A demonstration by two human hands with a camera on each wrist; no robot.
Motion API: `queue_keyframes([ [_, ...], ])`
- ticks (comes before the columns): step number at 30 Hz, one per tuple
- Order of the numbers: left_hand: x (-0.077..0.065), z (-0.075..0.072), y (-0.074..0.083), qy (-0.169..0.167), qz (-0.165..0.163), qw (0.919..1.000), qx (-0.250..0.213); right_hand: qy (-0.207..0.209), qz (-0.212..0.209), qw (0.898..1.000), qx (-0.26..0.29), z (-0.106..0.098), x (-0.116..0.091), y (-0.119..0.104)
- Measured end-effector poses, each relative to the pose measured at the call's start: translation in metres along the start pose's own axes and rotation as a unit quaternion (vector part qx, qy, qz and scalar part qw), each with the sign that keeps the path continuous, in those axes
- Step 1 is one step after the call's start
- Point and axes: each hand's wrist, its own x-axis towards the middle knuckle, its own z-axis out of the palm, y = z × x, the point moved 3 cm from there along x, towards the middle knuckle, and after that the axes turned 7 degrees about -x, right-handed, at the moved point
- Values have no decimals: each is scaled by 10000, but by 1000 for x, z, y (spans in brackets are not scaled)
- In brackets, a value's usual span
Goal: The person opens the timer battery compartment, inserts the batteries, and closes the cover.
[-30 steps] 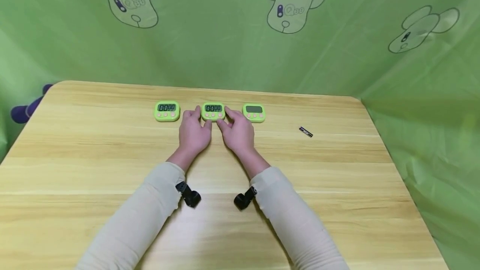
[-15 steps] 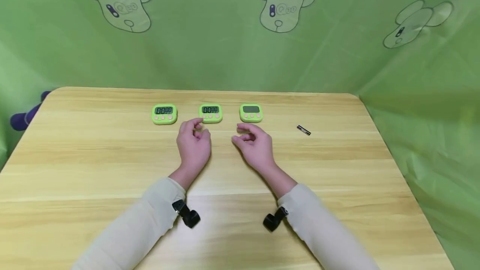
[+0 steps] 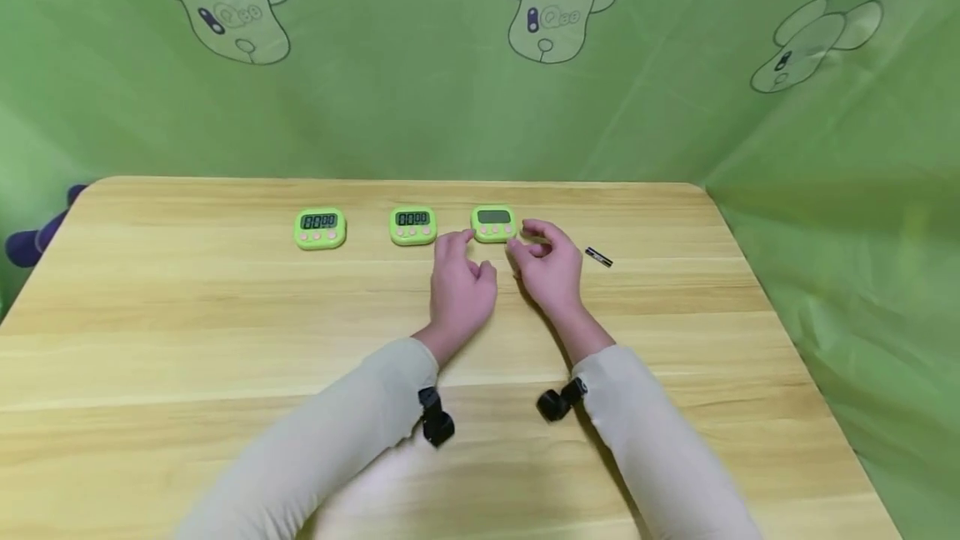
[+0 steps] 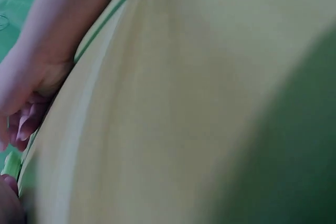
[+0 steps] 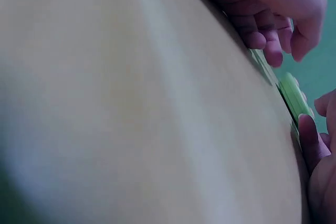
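Three green digital timers with pink buttons lie in a row near the table's far edge. The right timer has a blank screen, while the left timer and the middle timer both read 00:00. My left hand is at the right timer's lower left, its index fingertip by the corner and its fingers loosely bent. My right hand is at the timer's right side, thumb near the lower right corner, fingers relaxed. In the right wrist view the green timer lies between the two hands. Neither hand grips anything.
A small black battery lies on the wooden table, to the right of my right hand. A green printed curtain hangs behind the table and along its right side. Something purple shows past the left edge.
Both hands leave the middle timer and shift right, the left hand following the right, and now flank the right timer. The timers stay on the table; the head view shifts slightly.
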Motion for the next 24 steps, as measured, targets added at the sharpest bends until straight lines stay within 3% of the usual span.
queue_keyframes([
  [6,13,18,0,118,-410,9978,509,107,373,9991,-182,4,14,2],
  [13,26,18,-1,297,-707,9930,894,-5,363,9986,-383,8,17,-2],
  [20,29,15,-3,565,-1147,9902,564,7,358,9985,-420,9,14,-3],
  [24,25,14,-5,531,-1057,9927,254,97,377,9988,-310,7,8,-2],
])
